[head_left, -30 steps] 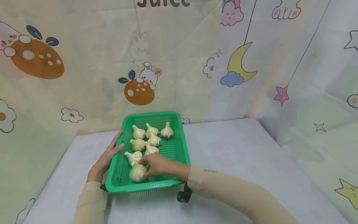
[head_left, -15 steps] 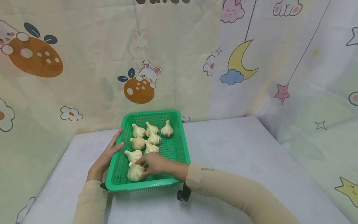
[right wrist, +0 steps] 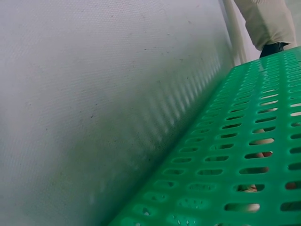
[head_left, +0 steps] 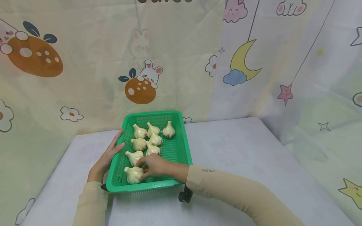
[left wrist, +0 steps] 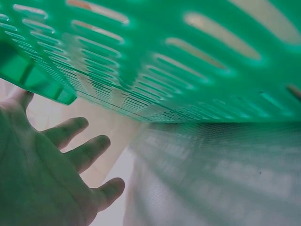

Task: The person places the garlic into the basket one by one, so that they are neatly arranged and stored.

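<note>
A green plastic basket (head_left: 186,141) with slotted walls holds several pale garlic bulbs (head_left: 139,144). In its near left corner, my right hand (head_left: 155,165) pinches one garlic bulb (head_left: 133,175) between thumb and fingers; the bulb's stem points left. My left hand (head_left: 106,158) rests along the basket's left rim with straight fingers. The left wrist view shows that hand's fingers (left wrist: 87,153) spread below the rim, beside the slotted wall (left wrist: 141,84). The right wrist view holds only the basket's outer wall (right wrist: 225,150) and the tabletop, with the right hand's grip hidden.
The basket stands on a white-covered table (head_left: 226,147), near its back edge. Behind it hangs a printed cloth backdrop (head_left: 183,62). A black wrist device (head_left: 185,195) hangs under the right forearm, just outside the basket's near rim.
The pinched garlic bulb has shifted slightly left and turned, so its stem now points left. My right hand has moved a little left with it. The left hand keeps its place on the rim.
</note>
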Action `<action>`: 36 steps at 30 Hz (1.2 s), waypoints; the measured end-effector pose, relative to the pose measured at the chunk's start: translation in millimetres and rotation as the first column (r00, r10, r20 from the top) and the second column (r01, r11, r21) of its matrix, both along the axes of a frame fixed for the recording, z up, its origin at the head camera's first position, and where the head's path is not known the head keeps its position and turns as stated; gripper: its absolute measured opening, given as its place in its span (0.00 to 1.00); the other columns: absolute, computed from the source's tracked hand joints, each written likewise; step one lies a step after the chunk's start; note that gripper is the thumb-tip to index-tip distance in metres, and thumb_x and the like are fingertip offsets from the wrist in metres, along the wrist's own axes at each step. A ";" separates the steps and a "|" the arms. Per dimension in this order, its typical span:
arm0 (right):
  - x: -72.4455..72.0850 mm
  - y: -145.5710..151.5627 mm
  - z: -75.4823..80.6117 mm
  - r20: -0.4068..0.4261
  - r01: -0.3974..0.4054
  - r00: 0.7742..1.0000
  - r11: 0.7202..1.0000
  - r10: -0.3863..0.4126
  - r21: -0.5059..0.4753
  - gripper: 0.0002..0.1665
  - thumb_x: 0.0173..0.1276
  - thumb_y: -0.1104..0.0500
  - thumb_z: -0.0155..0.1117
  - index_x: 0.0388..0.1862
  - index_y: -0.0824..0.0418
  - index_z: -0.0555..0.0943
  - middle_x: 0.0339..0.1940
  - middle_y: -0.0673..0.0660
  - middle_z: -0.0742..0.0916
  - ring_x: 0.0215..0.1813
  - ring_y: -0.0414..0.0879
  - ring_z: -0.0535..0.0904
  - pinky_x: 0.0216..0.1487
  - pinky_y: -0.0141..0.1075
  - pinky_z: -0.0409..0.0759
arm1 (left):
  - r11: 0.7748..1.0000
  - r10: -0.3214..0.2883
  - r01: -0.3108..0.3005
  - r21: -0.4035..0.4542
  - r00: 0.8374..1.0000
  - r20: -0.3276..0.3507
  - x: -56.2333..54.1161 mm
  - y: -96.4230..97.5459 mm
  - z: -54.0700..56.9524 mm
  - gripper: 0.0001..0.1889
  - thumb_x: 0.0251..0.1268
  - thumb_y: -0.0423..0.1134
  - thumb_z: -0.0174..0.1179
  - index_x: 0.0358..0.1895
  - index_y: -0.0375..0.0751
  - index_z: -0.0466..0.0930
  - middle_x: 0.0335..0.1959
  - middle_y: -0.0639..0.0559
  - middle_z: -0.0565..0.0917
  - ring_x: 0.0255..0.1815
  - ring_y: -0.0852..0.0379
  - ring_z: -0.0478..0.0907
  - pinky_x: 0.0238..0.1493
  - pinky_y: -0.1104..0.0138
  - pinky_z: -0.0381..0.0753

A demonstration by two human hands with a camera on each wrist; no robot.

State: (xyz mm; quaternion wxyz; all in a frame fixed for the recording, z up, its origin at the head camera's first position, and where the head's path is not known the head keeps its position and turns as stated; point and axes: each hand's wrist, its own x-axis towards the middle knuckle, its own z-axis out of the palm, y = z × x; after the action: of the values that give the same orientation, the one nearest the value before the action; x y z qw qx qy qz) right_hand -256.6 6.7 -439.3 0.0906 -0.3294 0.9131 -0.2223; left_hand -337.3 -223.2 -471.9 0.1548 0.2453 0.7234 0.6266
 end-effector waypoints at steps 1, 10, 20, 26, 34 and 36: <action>-0.1 -0.2 -0.1 -0.002 -0.001 1.000 1.000 0.001 0.000 0.23 0.55 0.51 0.74 0.51 0.53 0.83 0.44 0.45 0.87 0.40 0.33 0.83 0.36 0.15 0.71 | 1.000 0.000 0.000 -0.002 1.000 0.000 0.0 -0.1 0.2 0.32 0.77 0.46 0.36 0.76 0.64 0.30 0.78 0.46 0.31 0.76 0.35 0.39 0.52 0.77 0.71; -0.6 -0.7 -1.4 -0.044 -0.035 0.998 0.999 0.036 0.023 0.24 0.54 0.52 0.75 0.51 0.53 0.84 0.43 0.44 0.88 0.39 0.30 0.82 0.36 0.14 0.70 | 1.000 -0.002 0.001 0.016 1.000 0.019 1.0 0.0 -0.2 0.32 0.77 0.46 0.36 0.76 0.65 0.29 0.78 0.45 0.31 0.75 0.34 0.42 0.52 0.75 0.73; 0.0 0.0 -2.2 -0.047 -0.043 0.998 0.999 0.044 0.027 0.24 0.55 0.51 0.75 0.52 0.53 0.84 0.45 0.44 0.87 0.40 0.30 0.82 0.37 0.14 0.70 | 1.000 0.009 -0.009 -0.016 1.000 0.010 2.1 -0.3 0.0 0.32 0.77 0.47 0.36 0.75 0.68 0.30 0.78 0.47 0.30 0.75 0.34 0.42 0.53 0.73 0.72; 0.3 1.2 -2.3 -0.024 -0.053 0.998 0.999 0.053 0.011 0.25 0.55 0.52 0.74 0.52 0.54 0.83 0.45 0.45 0.87 0.41 0.31 0.83 0.37 0.14 0.71 | 1.000 0.006 -0.006 -0.012 1.000 0.008 2.1 0.4 0.0 0.32 0.78 0.46 0.36 0.76 0.66 0.30 0.78 0.46 0.30 0.75 0.34 0.42 0.52 0.73 0.73; -0.8 1.1 -3.1 0.008 -0.048 0.999 0.999 0.048 -0.017 0.25 0.55 0.52 0.74 0.53 0.54 0.83 0.48 0.46 0.87 0.42 0.33 0.83 0.38 0.14 0.72 | 1.000 0.003 -0.003 -0.013 1.000 0.007 2.3 -0.5 1.0 0.32 0.78 0.47 0.35 0.76 0.66 0.30 0.78 0.46 0.31 0.74 0.33 0.45 0.52 0.71 0.74; -0.7 0.7 -3.2 0.012 -0.046 0.999 0.999 0.047 -0.019 0.25 0.55 0.52 0.74 0.53 0.54 0.83 0.48 0.46 0.87 0.42 0.32 0.83 0.38 0.14 0.72 | 1.000 0.000 0.000 -0.018 1.000 0.003 2.7 -0.9 1.2 0.32 0.78 0.47 0.35 0.76 0.66 0.29 0.78 0.46 0.31 0.74 0.33 0.45 0.52 0.71 0.74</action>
State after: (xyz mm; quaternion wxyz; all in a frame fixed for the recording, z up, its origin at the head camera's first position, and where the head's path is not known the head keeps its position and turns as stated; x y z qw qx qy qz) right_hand -257.3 7.4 -442.5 0.0984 -0.3501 0.9025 -0.2309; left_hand -334.6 -224.1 -470.7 0.1578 0.2430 0.7287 0.6206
